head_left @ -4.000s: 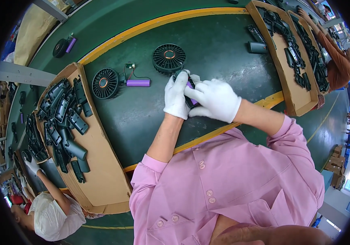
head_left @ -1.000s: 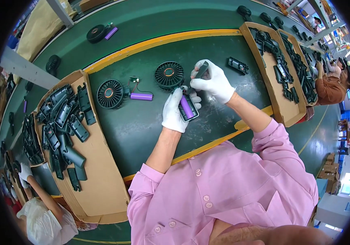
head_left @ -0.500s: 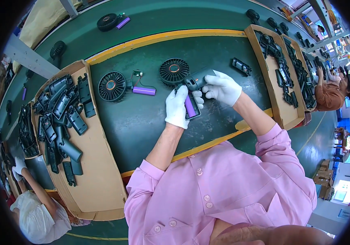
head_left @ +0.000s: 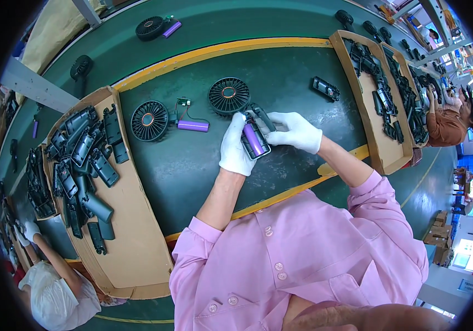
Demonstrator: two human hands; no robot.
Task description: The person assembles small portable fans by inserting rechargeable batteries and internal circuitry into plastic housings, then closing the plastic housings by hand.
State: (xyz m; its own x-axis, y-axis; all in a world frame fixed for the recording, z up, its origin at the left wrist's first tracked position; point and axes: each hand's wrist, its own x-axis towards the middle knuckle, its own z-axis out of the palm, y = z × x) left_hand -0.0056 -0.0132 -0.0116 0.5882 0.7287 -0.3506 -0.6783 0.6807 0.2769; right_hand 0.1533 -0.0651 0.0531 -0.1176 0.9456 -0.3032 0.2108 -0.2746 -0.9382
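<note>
My gloved left hand (head_left: 236,148) is closed around an open dark handle shell (head_left: 262,154), which has a purple battery cell (head_left: 253,139) lying inside it. At its far end the shell meets a round black fan head (head_left: 229,95). Over the shell's right side, my gloved right hand (head_left: 296,132) pinches a dark handle cover (head_left: 263,118), tilted beside the battery. Left of my hands lies a second fan head (head_left: 149,120), next to a small green circuit board (head_left: 183,101) and a wired purple battery cell (head_left: 193,126).
A loose handle shell (head_left: 326,89) lies at the right of the green table. Cardboard trays of dark shell parts stand at left (head_left: 137,231) and right (head_left: 377,140). Beyond the yellow edge strip (head_left: 220,51), more fans lie on a green belt. Co-workers sit at both sides.
The cover in my right hand has turned and come down toward the shell, showing more of the battery. My right hand has shifted slightly left and nearer. The fan head has shifted slightly left.
</note>
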